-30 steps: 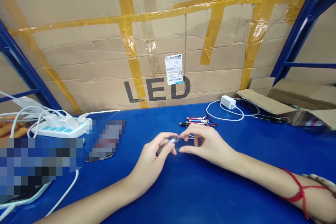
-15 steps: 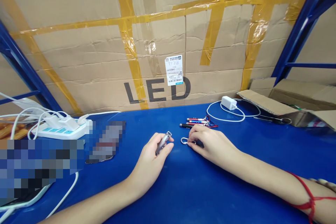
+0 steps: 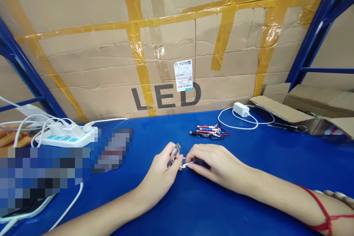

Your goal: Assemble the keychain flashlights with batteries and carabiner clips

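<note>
Over the blue table, my left hand (image 3: pixel 159 173) is closed around a small silver penlight (image 3: pixel 173 153), its end pointing up and away from me. Between the fingertips of my right hand (image 3: pixel 218 164) is a silver carabiner clip (image 3: pixel 190 162). The clip reaches across to the left fingertips; whether it is joined to the penlight is hidden by the fingers. Just beyond my right hand lie several slim penlights with clips in a loose bunch, among them a black penlight (image 3: pixel 199 134) and a blue penlight (image 3: pixel 206 128).
A white charger (image 3: pixel 241 109) with a looped cable lies at the back right, near an opened cardboard box (image 3: pixel 318 108). On the left are a power strip (image 3: pixel 66 138), cables and a blurred dark flat object (image 3: pixel 113 151). A big taped carton (image 3: pixel 105 62) stands behind.
My right hand has moved left and toward me with the carabiner clip, away from the penlight bunch, up to my left hand. The black penlight is now uncovered. The silver penlight has shifted slightly.
</note>
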A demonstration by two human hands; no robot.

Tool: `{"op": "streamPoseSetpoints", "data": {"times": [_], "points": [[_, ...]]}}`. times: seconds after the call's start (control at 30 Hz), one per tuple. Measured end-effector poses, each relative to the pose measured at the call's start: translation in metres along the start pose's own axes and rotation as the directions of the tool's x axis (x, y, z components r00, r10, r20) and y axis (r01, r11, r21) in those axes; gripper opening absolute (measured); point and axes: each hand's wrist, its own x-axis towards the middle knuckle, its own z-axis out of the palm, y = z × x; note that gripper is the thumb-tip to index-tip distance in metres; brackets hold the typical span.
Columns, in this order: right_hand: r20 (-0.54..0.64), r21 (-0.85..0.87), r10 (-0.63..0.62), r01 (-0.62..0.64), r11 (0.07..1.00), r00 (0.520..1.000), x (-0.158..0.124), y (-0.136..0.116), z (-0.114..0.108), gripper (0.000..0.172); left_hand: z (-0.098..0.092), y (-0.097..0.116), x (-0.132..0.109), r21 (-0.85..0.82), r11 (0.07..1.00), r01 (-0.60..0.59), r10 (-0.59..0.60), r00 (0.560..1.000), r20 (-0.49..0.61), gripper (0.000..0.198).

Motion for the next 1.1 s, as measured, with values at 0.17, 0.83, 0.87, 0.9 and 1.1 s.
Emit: {"op": "streamPoseSetpoints", "data": {"times": [0.17, 0.83, 0.87, 0.9, 1.1], "points": [[-0.051, 0.020, -0.020, 0.021, 1.000, 0.998, -0.001, -0.007, 0.001, 0.019, -0.001, -0.001, 0.000, -0.009, 0.999, -0.047, 0.048, 0.998, 0.036, 0.026], [0.013, -0.209, -0.106, 0.106, 0.972, 0.994, -0.002, -0.014, 0.007, 0.013, -0.002, 0.002, -0.003, 0.082, 0.987, -0.136, 0.133, 0.990, 0.048, 0.027], [-0.003, -0.202, -0.111, 0.108, 0.973, 0.994, -0.002, -0.014, 0.007, 0.013, -0.002, 0.002, -0.003, 0.077, 0.987, -0.138, 0.135, 0.990, 0.046, 0.027], [-0.020, -0.196, -0.117, 0.111, 0.974, 0.993, -0.002, -0.015, 0.007, 0.014, -0.002, 0.002, -0.003, 0.077, 0.987, -0.142, 0.140, 0.989, 0.038, 0.027], [-0.091, -0.191, -0.140, 0.120, 0.974, 0.986, -0.001, -0.019, 0.006, 0.032, -0.001, 0.003, -0.005, 0.051, 0.987, -0.153, 0.152, 0.988, 0.033, 0.028]]}}
